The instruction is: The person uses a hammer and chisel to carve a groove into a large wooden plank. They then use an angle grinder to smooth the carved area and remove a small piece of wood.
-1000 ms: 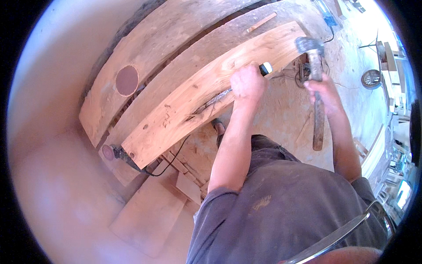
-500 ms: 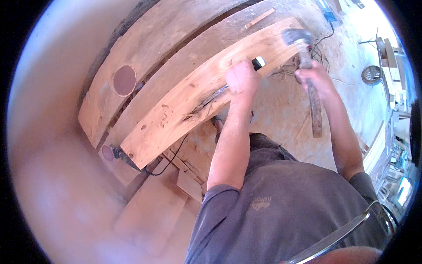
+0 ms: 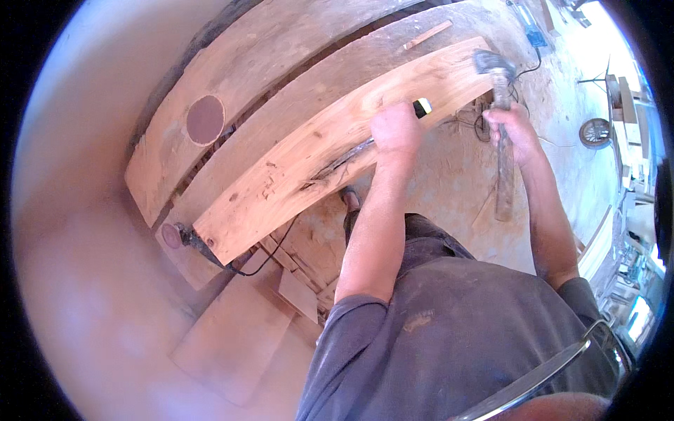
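A long pale wooden plank [image 3: 295, 168] with a dark crack along its near edge lies across thicker slabs. My left hand [image 3: 394, 130] is closed around a chisel [image 3: 421, 107] whose black and white handle end sticks out past my fist; its blade points into the crack. My right hand [image 3: 516, 126] grips the wooden handle of a hammer [image 3: 495, 70], and the metal head is up near the plank's far right end.
Two wider weathered slabs [image 3: 281, 63] lie beyond the plank, one with a round reddish sanding disc [image 3: 206, 120] on it. An angle grinder with a black cord [image 3: 193, 240] rests at the plank's left end. Sawdust covers the floor; a wheel [image 3: 595, 132] and clutter stand at right.
The hammer has swung from beside my left hand up toward the plank's far right end. My left hand with the chisel has shifted slightly left along the crack.
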`<act>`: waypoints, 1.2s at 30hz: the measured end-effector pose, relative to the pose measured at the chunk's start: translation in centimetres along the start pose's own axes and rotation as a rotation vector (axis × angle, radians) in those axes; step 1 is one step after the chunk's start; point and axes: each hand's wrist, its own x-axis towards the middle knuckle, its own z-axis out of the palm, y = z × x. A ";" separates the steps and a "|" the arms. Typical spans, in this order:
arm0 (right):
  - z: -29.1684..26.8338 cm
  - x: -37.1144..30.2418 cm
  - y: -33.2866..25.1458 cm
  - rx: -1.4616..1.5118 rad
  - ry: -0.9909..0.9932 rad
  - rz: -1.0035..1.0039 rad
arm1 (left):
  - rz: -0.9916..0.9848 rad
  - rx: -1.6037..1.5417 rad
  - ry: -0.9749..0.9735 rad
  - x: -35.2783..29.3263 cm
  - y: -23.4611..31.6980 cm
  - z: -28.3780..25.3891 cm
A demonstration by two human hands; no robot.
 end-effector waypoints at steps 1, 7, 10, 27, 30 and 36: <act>0.7 0.1 0.0 0.107 0.063 0.042 | 0.000 -0.019 0.049 0.0 0.0 0.3; 3.5 -0.8 0.5 -0.404 -0.332 -0.010 | 0.003 -0.010 -0.004 -0.7 -0.2 -0.2; 3.3 -0.6 -0.7 -0.231 -0.198 -0.018 | -0.031 -0.025 -0.052 -0.7 -0.4 -0.8; 5.1 -1.4 1.7 -0.385 -0.379 0.085 | -0.049 -0.017 -0.104 -0.6 -1.1 -2.0; 4.3 -0.9 0.8 -0.331 -0.322 0.056 | -0.026 -0.030 -0.102 -1.1 -0.8 -2.6; 5.2 -2.5 1.5 -0.348 -0.415 0.122 | -0.023 -0.054 -0.069 -2.1 -1.1 -3.2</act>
